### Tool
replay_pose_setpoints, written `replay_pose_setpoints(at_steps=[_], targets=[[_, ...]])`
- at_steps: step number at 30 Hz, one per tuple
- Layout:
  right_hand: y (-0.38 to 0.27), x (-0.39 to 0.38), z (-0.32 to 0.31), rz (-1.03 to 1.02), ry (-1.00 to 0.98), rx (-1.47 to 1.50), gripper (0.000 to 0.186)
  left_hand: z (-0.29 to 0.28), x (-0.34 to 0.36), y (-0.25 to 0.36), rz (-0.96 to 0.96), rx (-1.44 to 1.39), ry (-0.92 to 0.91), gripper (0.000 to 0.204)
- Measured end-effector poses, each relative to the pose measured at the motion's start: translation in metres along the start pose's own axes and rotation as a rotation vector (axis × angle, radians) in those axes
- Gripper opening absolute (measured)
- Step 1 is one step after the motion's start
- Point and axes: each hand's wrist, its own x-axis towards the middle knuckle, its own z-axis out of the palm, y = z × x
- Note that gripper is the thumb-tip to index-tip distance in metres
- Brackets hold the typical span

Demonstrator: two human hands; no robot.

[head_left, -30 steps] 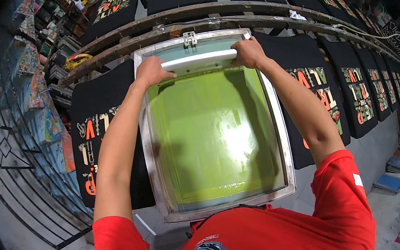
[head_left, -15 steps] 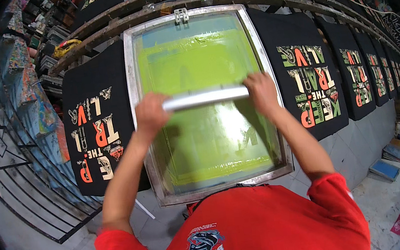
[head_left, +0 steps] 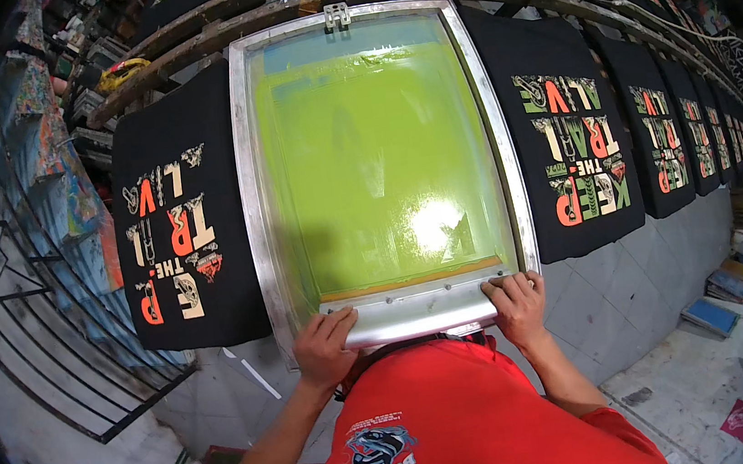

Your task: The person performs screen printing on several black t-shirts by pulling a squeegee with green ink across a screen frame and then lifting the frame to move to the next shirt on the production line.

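A silver squeegee [head_left: 418, 316] with an amber blade edge lies across the near end of a framed printing screen [head_left: 248, 182]. My left hand [head_left: 326, 345] grips its left end, and my right hand [head_left: 517, 305] grips its right end; both have their fingers curled over the metal. Lime-green ink [head_left: 372, 158] coats most of the mesh, with a bluish band left at the far end. A metal hinge clamp [head_left: 337, 16] sits on the frame's far edge. The garment under the screen is hidden.
Black shirts with orange, cream and green lettering lie on boards at the left [head_left: 183, 226] and right [head_left: 562, 137], with several more beyond. Wooden rails [head_left: 274, 21] run behind. A black metal grille [head_left: 42, 315] stands at far left. Blue and brown pads [head_left: 713, 315] rest at right.
Both hands have pulled the squeegee from mid-screen toward my body, down to the near end of the frame. Green ink now covers the mesh more evenly behind it.
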Motion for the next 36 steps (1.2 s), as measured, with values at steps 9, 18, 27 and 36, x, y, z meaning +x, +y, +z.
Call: replay_pose_setpoints(at_steps=[9, 18, 27, 36], targets=[[-0.006, -0.011, 0.012, -0.005, 0.043, 0.005, 0.03, 0.009, -0.021, 0.0, 0.056, 0.005, 0.043, 0.043], [0.056, 0.107, 0.06, -0.114, 0.142, 0.016, 0.043, 0.028, 0.093, -0.063, 0.127, 0.105, 0.146, 0.045], [0.125, 0.297, 0.116, -0.167, 0.244, 0.002, 0.017, 0.05, 0.266, -0.174, 0.198, 0.109, 0.32, 0.033], [0.135, 0.405, 0.03, -0.032, -0.355, -0.064, 0.05, -0.049, 0.375, -0.16, -0.126, 0.128, -0.384, 0.055]])
